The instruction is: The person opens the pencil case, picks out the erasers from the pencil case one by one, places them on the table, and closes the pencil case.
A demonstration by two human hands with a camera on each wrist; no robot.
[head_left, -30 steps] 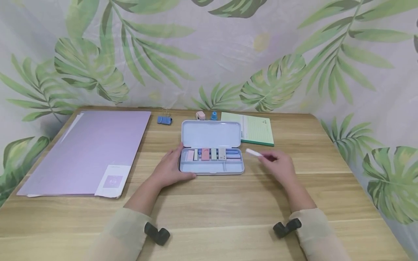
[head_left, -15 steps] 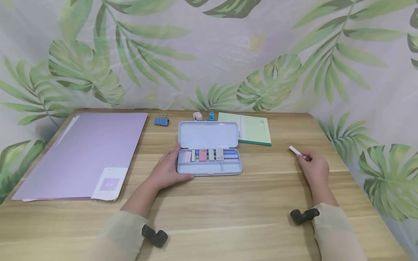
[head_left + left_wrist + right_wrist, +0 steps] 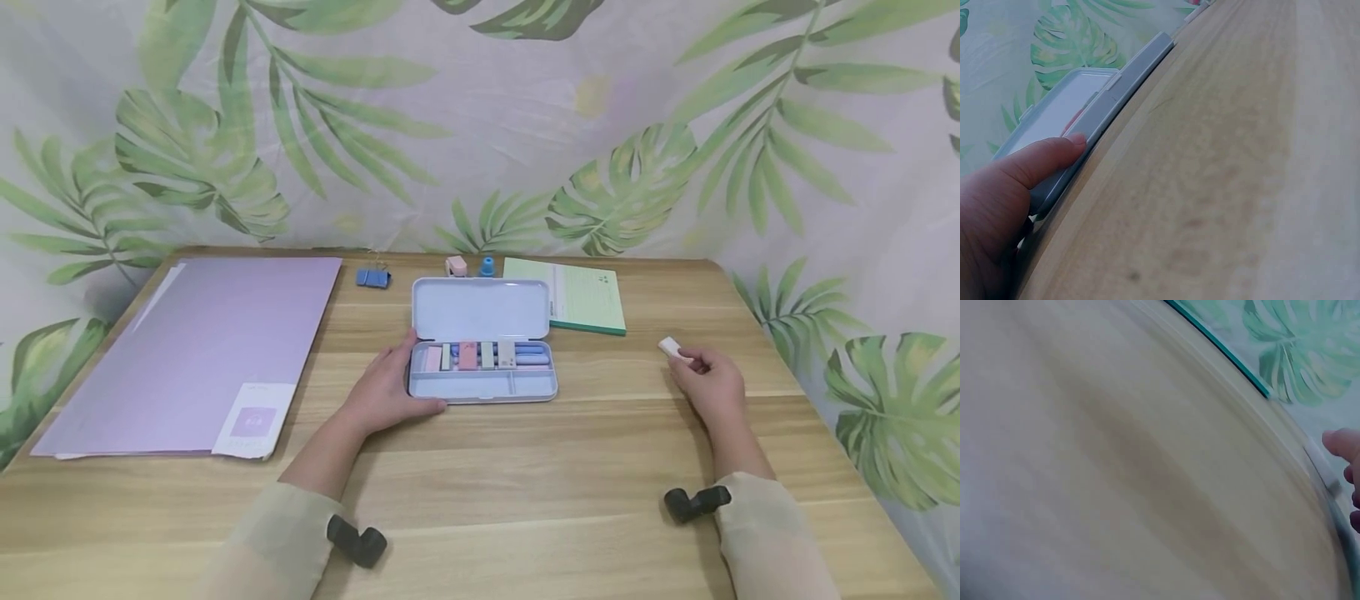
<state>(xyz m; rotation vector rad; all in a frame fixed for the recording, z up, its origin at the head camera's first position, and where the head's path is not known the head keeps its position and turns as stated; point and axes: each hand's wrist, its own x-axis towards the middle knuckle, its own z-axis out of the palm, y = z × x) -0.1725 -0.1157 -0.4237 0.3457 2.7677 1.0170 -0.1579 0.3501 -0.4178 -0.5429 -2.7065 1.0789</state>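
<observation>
A light blue pencil case (image 3: 461,385) lies with its lid up on the table, its back compartment holding pink, green and grey erasers (image 3: 467,356) and blue pens (image 3: 532,357). My left hand (image 3: 386,387) grips the case's left end; in the left wrist view the thumb (image 3: 1054,156) presses its front wall, while the other fingers are mostly hidden. Far to the right of the case, my right hand (image 3: 712,383) pinches a small white eraser (image 3: 670,346) near the tabletop. In the right wrist view the white eraser (image 3: 1321,465) shows beside the thumb, low over or on the wood.
On the left lies a large purple folder (image 3: 202,350). Behind the case stand a blue binder clip (image 3: 373,277), a pink stapler-like item (image 3: 456,266) and a small blue cone-shaped piece (image 3: 487,266). A green notepad (image 3: 588,296) lies partly behind the lid.
My right hand has carried the white eraser rightward, away from the case, and then tipped it so a broader face shows. My left hand keeps its grip on the case.
</observation>
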